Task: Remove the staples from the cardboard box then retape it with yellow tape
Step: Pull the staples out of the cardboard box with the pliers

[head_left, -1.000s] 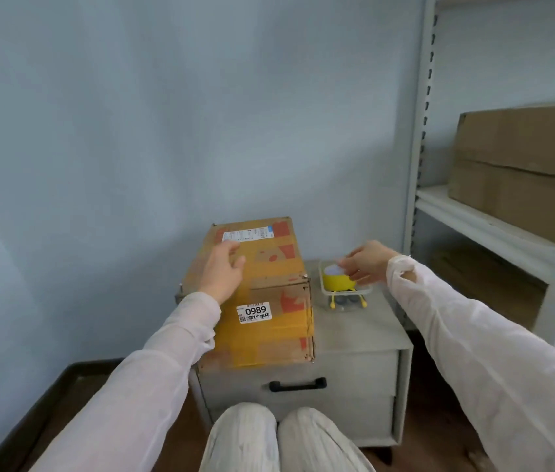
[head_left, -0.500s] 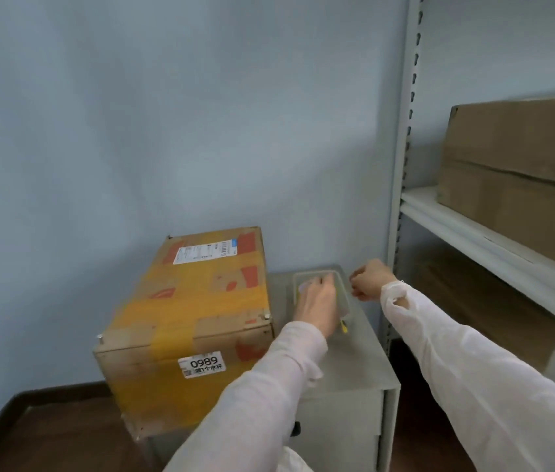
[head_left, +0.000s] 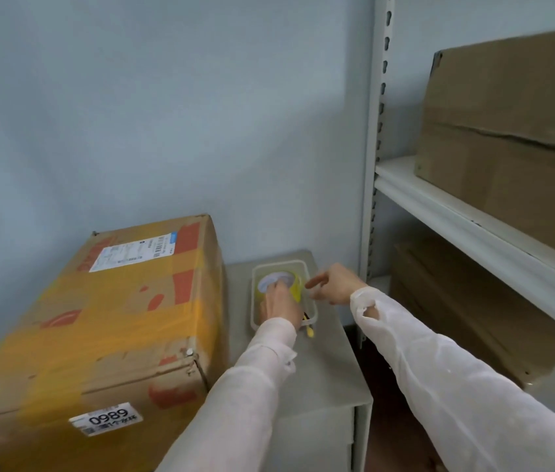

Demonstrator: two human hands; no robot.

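Head view: left hand (head_left: 279, 303) grips yellow tape (head_left: 295, 288) in the tray (head_left: 283, 264); right hand (head_left: 337, 284), loose and empty, hovers just right.

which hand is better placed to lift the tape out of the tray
Left. The left hand lies on the tape inside the tray, though a grip is not clear. The right hand hangs beside the tray's right rim, holding nothing, and could steady the tray.

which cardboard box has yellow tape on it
The cardboard box on the grey cabinet, labelled 0989. The upper shelf box and lower shelf box are plain brown.
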